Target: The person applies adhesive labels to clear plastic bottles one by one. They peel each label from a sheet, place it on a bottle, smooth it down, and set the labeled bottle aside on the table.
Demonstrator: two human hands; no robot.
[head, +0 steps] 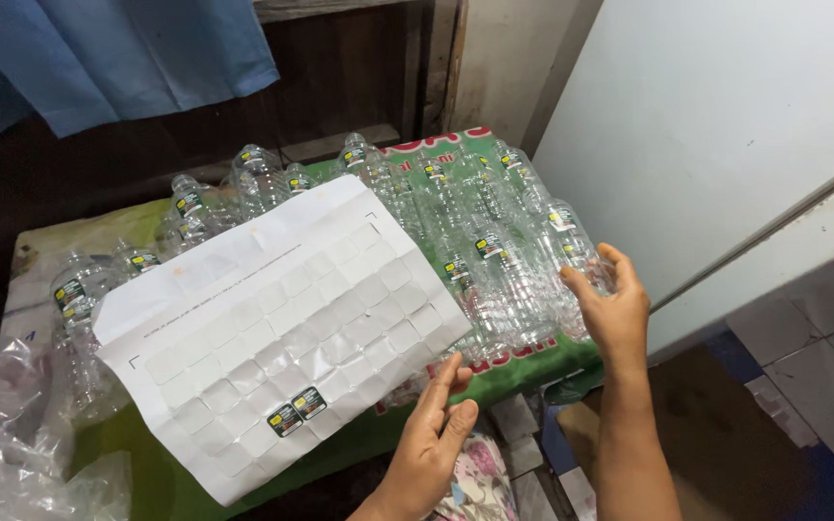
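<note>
A green table (523, 362) carries rows of clear plastic bottles (456, 212) lying on their sides, most already wearing a small dark label. Across the near-left rows lies a white sticker sheet (272, 328), almost stripped: only two labels (296, 410) are left near its near edge. The right hand (610, 309) rests on the far-right bottle (571, 241), fingers spread and half-curled around it. The left hand (436, 434) touches the sheet's near-right edge, fingers loosely open, gripping nothing.

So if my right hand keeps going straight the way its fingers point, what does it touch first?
Probably nothing new: the right hand already rests its fingertips on the nearest clear plastic labelled bottle, lying at the row's right end.
</note>
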